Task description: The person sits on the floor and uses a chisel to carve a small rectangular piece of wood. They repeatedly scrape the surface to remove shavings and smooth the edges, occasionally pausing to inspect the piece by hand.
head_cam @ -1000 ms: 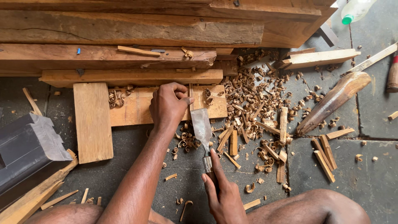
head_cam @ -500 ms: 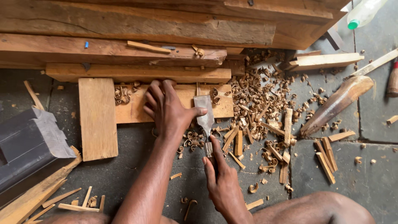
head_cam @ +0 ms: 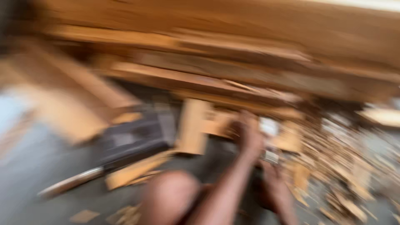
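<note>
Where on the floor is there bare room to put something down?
The picture is blurred. The grey floor at lower left, between the dark box and the metal bar, looks bare. To the right of the right hand, wood chips crowd the floor.

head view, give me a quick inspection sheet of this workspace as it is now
surface: grey floor, heavily blurred by camera motion
job's things: pale blade-like tool near the hands, too blurred to tell how it is held; upright wooden block beside them
clutter: wood chips and offcuts spread to the right; long wood strip lower left
hands: left hand reaches toward the planks; right hand lower, grip unclear
cables: nothing seen
surroundings: stacked wooden planks across the top; dark object at centre left, kind unclear
</note>
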